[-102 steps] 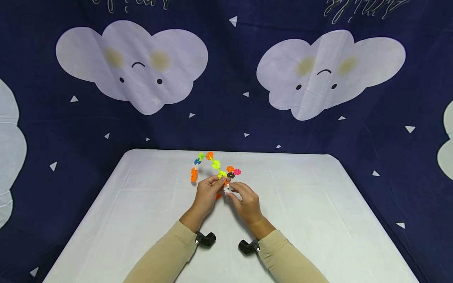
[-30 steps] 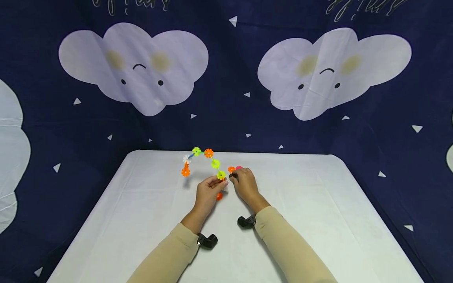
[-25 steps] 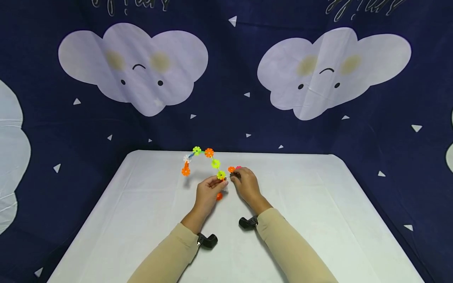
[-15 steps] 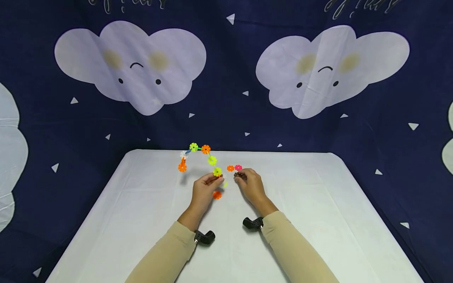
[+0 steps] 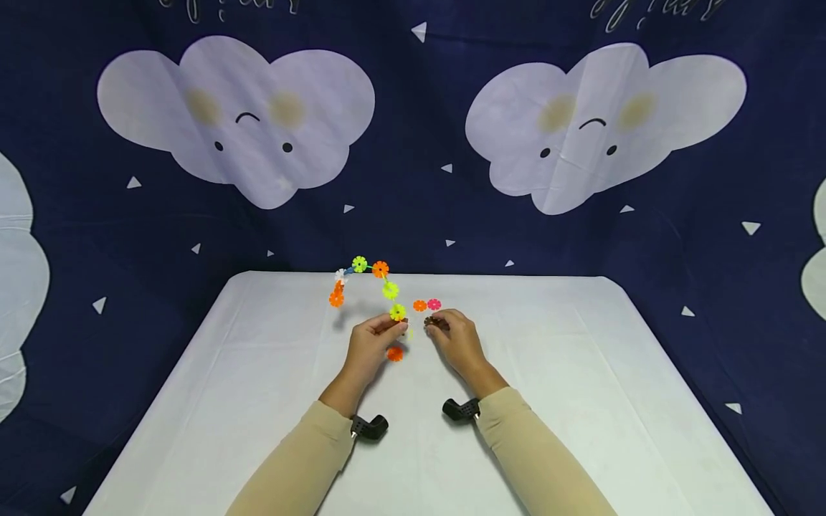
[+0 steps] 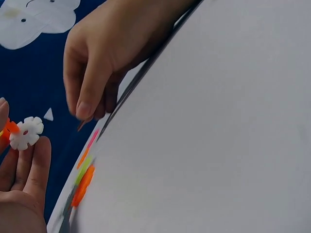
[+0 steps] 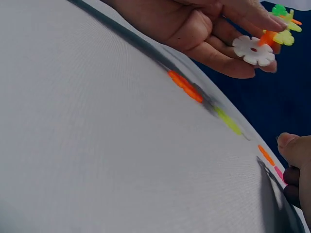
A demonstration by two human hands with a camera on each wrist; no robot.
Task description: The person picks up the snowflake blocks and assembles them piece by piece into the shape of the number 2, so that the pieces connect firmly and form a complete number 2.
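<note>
My left hand (image 5: 371,349) grips a curved chain of snowflake discs near its lower end, between thumb and fingers. The chain rises past a yellow-green disc (image 5: 397,312) and an orange disc (image 5: 380,269), then bends down to orange discs (image 5: 336,297) at the far left. A white disc (image 7: 252,50) joined to an orange one shows by the left fingers in the right wrist view. To the right, my right hand (image 5: 461,344) pinches a dark brown snowflake disc (image 5: 429,322), apart from the chain. In the left wrist view only this disc's thin edge (image 6: 83,124) shows.
Loose orange (image 5: 420,305) and pink (image 5: 434,304) discs lie beyond the right fingers. An orange-red disc (image 5: 395,354) and a yellow-green disc (image 5: 410,334) lie near the left hand. The white table (image 5: 548,430) ends before a dark blue cloud-patterned cloth (image 5: 413,129).
The right hand has left the white disc, which stays on the left hand's chain, and has taken the dark brown disc from the table. The chain has swung upward.
</note>
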